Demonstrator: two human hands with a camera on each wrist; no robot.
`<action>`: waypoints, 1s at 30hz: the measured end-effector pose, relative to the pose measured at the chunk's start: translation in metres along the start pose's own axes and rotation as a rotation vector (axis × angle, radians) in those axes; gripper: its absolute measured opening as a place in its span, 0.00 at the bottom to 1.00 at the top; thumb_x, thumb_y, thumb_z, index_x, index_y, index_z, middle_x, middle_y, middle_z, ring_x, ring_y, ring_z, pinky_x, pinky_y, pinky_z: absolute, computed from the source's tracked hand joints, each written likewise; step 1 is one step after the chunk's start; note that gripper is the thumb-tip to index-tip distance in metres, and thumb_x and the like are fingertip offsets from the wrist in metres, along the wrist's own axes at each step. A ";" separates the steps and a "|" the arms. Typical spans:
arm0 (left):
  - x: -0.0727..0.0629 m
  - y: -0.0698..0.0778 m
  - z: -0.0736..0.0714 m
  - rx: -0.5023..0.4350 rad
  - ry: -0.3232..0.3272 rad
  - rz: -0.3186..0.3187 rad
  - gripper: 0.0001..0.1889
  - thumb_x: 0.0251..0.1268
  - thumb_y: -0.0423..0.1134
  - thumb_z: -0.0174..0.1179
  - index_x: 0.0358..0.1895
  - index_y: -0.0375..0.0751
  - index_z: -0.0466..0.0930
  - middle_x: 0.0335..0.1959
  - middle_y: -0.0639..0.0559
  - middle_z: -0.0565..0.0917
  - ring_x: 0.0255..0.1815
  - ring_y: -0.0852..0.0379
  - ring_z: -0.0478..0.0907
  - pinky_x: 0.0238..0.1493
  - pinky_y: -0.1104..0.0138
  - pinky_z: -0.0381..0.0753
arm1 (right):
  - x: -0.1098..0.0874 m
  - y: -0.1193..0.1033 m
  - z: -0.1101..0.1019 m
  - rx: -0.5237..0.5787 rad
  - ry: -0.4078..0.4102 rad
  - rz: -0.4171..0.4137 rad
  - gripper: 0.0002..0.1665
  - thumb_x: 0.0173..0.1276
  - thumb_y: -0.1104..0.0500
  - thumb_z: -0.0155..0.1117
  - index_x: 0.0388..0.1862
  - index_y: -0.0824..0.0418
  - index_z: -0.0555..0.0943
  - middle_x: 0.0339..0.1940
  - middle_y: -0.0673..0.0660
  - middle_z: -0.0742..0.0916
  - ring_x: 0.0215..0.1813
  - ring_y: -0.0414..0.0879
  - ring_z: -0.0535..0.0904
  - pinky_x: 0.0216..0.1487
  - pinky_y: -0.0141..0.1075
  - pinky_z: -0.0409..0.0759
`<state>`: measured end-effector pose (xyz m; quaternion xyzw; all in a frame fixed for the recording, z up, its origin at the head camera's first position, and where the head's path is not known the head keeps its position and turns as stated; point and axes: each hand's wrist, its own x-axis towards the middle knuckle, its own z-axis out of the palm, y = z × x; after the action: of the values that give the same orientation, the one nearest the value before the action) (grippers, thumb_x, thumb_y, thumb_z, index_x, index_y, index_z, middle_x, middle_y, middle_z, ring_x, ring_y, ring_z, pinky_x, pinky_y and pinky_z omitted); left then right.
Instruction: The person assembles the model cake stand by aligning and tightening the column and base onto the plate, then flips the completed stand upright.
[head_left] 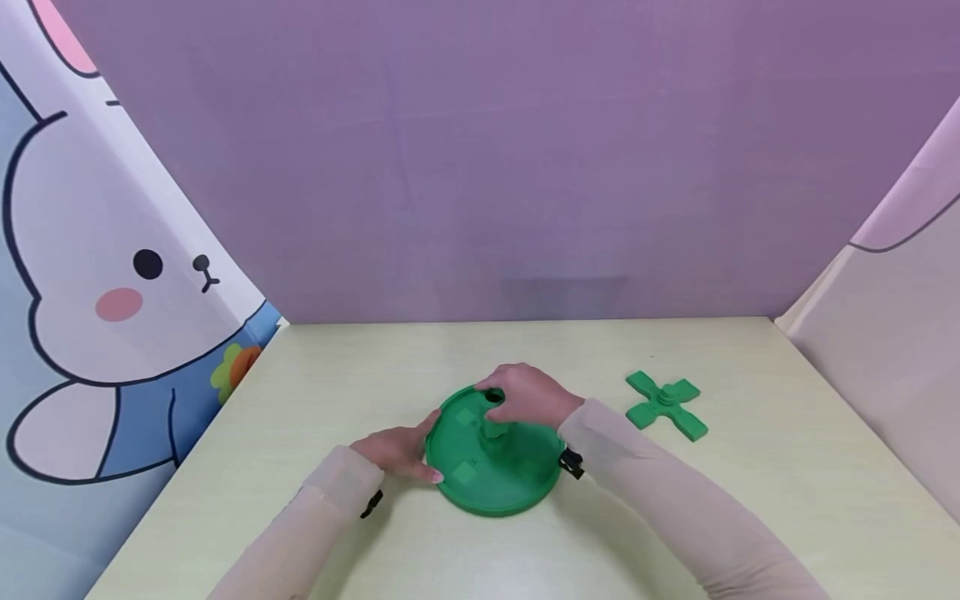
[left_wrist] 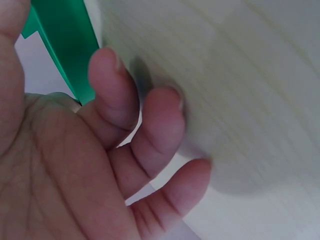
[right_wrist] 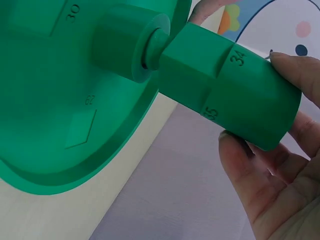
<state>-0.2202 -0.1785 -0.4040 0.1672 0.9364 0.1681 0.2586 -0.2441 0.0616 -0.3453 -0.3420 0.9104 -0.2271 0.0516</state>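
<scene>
A green round base [head_left: 465, 496] with a raised rim lies on the table, a short socket [right_wrist: 120, 42] rising from its middle. Above it stands a green hexagonal post [right_wrist: 215, 80] marked 34 and 35, tilted in the right wrist view, its narrow neck entering the socket. My right hand [head_left: 531, 396] grips the post's upper end, where a dark hollow shows. With thumb and index finger spread along the left rim, my left hand [head_left: 397, 450] holds the base. Its other fingers [left_wrist: 162, 120] are bent near the tabletop.
To the right on the pale table [head_left: 750, 500] lies a green four-armed cross piece [head_left: 666, 397] with a round hub. A purple backdrop [head_left: 525, 167] rises behind the table, and a cartoon-printed cloth [head_left: 82, 250] hangs at the left.
</scene>
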 end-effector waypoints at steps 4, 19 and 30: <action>0.001 0.000 0.002 -0.008 0.002 0.013 0.57 0.54 0.55 0.68 0.77 0.38 0.37 0.66 0.39 0.69 0.61 0.43 0.71 0.60 0.50 0.69 | -0.002 0.002 0.001 -0.042 0.014 -0.010 0.25 0.60 0.54 0.71 0.56 0.61 0.81 0.48 0.55 0.85 0.47 0.46 0.80 0.47 0.38 0.78; 0.001 -0.001 0.003 -0.027 0.015 0.010 0.58 0.54 0.55 0.69 0.77 0.40 0.37 0.66 0.40 0.69 0.61 0.43 0.71 0.60 0.49 0.68 | -0.012 0.032 0.019 0.413 0.049 0.014 0.28 0.67 0.57 0.61 0.64 0.65 0.73 0.58 0.58 0.80 0.47 0.46 0.76 0.50 0.40 0.75; -0.003 -0.001 0.001 -0.041 0.016 0.007 0.58 0.53 0.56 0.69 0.77 0.41 0.37 0.66 0.40 0.69 0.61 0.43 0.71 0.59 0.49 0.68 | -0.014 0.035 0.043 0.594 0.227 0.054 0.36 0.65 0.52 0.67 0.68 0.65 0.68 0.52 0.58 0.81 0.52 0.51 0.76 0.50 0.42 0.77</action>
<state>-0.2177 -0.1802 -0.4040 0.1637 0.9343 0.1895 0.2538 -0.2433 0.0777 -0.4004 -0.2603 0.8129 -0.5183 0.0530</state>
